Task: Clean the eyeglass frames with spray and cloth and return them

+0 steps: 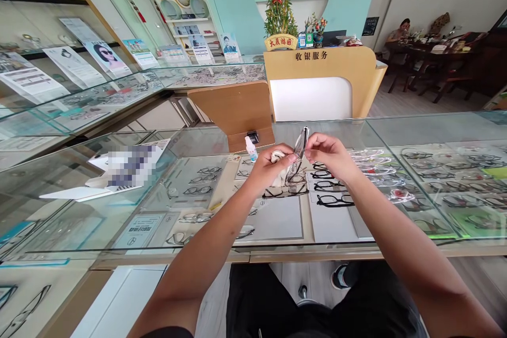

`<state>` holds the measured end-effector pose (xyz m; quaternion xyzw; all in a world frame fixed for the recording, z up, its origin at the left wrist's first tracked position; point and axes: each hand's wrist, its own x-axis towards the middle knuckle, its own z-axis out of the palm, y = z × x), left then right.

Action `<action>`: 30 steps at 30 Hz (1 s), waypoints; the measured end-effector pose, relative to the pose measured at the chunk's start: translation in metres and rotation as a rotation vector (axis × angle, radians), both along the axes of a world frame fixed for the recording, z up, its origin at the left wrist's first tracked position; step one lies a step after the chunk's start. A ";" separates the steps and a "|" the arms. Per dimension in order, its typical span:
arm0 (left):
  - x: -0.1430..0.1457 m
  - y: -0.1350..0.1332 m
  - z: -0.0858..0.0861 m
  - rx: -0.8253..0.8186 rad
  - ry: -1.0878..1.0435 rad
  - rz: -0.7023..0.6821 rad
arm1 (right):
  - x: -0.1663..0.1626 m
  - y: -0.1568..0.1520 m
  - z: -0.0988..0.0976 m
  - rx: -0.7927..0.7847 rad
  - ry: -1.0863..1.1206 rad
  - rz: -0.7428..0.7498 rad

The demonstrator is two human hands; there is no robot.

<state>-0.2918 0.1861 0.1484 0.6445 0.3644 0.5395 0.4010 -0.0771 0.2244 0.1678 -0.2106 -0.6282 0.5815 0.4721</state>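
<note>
A pair of eyeglasses (301,142) is held up on edge between my two hands, above the glass counter. My left hand (271,163) is closed around a white cloth (279,174) and pinches the lower left side of the glasses. On the other side, the fingers of my right hand (327,152) are closed on the frame. Which part of the frame they grip is partly hidden. A small white spray bottle (250,148) stands on the glass just left of my left hand.
Rows of eyeglass frames (335,199) lie inside the glass counter (237,247). Behind the bottle stands a brown board (237,111) with a small black box (252,137). White folded papers (99,179) lie at left. Beyond is a cashier desk (364,71); a person (400,31) sits far right.
</note>
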 end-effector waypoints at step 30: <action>-0.002 0.002 -0.006 0.211 0.075 0.133 | 0.011 0.005 0.008 0.110 -0.077 -0.339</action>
